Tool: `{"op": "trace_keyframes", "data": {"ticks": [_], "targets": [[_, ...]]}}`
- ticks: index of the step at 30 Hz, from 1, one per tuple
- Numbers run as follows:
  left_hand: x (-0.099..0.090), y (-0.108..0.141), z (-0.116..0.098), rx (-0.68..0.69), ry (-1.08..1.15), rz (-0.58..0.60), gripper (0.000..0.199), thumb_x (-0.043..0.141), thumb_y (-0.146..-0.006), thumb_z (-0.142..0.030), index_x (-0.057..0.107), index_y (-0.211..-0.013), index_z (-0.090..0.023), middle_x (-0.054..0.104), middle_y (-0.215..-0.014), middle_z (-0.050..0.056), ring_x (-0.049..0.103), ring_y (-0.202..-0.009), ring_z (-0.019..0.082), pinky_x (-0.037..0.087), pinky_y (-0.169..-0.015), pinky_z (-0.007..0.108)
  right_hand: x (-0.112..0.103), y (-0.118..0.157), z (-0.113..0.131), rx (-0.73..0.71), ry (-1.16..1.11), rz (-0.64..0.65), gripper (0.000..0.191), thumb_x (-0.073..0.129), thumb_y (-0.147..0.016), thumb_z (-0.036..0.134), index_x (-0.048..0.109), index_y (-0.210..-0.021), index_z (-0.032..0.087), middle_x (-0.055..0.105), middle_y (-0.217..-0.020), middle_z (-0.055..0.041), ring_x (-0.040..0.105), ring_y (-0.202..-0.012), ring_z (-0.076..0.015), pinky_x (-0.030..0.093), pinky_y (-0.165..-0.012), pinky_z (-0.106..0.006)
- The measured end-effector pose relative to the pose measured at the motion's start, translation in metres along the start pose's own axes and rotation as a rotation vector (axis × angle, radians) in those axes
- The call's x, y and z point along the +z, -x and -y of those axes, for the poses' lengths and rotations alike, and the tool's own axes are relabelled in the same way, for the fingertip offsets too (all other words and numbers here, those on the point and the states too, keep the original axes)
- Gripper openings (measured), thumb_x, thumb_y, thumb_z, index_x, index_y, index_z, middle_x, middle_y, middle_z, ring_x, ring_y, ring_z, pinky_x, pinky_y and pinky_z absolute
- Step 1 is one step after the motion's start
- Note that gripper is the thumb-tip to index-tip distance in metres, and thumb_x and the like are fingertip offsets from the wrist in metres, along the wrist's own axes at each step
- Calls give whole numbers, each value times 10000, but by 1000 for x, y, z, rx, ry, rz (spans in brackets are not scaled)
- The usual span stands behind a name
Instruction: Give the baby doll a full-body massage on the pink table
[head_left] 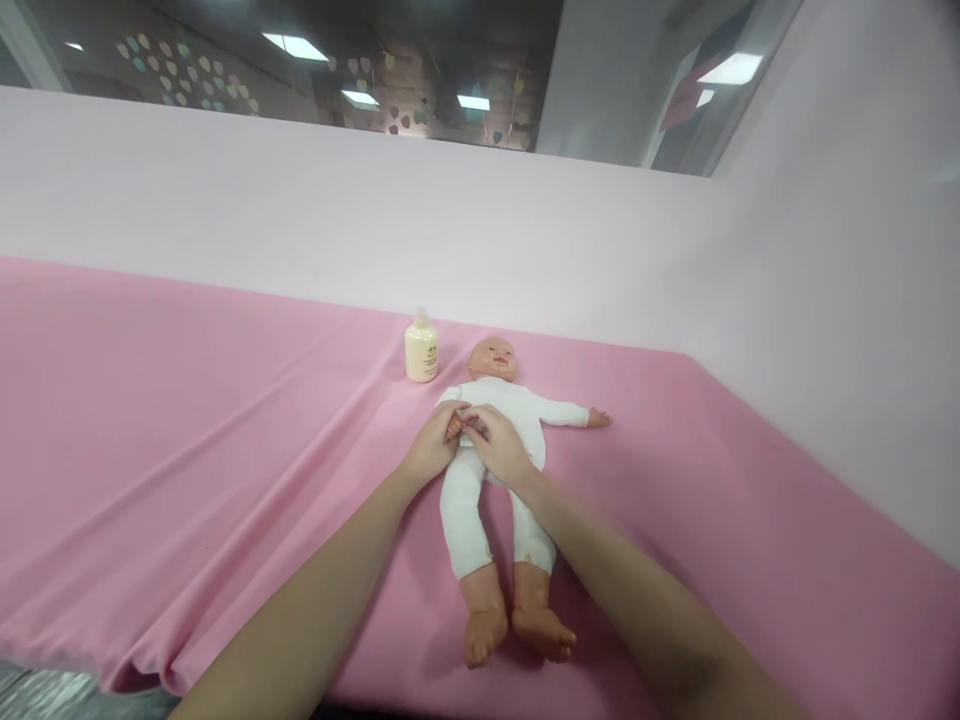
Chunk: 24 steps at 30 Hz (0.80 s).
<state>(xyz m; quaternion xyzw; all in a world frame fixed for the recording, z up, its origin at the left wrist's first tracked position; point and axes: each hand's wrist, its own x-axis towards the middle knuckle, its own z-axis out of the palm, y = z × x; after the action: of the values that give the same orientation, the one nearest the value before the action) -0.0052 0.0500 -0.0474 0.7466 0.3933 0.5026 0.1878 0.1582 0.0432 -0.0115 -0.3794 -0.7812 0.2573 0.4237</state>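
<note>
A baby doll (517, 402) with a white cloth body lies on its back, head toward the wall and bare feet toward me. My left hand (433, 440) is closed around the doll's hand and wrist on the left side of its body. Right beside it, my right hand (496, 440) pinches the fingers of that same small doll hand, over the doll's belly. The doll's other arm stretches out to the right on the cloth. A pale yellow pump bottle (421, 352) stands upright to the left of the doll's head.
Pink cloth (247, 420) covers the table, with folds running across its left part. Behind it rises a white wall (360, 220) with a window above, showing ceiling lights and heart-shaped decorations. Another white wall bounds the right side.
</note>
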Motion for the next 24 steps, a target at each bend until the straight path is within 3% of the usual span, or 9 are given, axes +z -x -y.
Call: {"op": "trace_keyframes", "data": {"ticks": [9, 19, 24], "targets": [[-1, 3, -4, -78, -32, -8, 405, 508, -907, -180, 489, -1308, -231, 574, -1332, 85, 537, -1253, 214, 411, -1100, 439, -3, 2, 6, -34, 11, -37, 197, 479, -915, 199, 627, -1038, 242, 624, -1050, -42, 588, -956, -191, 465, -894, -353], [1, 1, 17, -73, -192, -137, 364, 693, -802, -266, 609, -1154, -220, 584, -1265, 100, 525, -1235, 264, 420, -1067, 467, -6, 7, 12, -120, 54, 34, 225, 425, -977, 237, 628, -1074, 245, 630, -1049, -40, 596, -967, -181, 452, -890, -333], [-1, 1, 13, -31, -214, -111, 240, 674, -836, -291, 644, -1066, -231, 594, -1269, 93, 507, -1260, 268, 397, -1076, 476, -6, 7, 11, -137, 50, 38, 230, 409, -986, 256, 637, -1011, 240, 635, -1007, -38, 596, -923, -177, 461, -856, -323]]}}
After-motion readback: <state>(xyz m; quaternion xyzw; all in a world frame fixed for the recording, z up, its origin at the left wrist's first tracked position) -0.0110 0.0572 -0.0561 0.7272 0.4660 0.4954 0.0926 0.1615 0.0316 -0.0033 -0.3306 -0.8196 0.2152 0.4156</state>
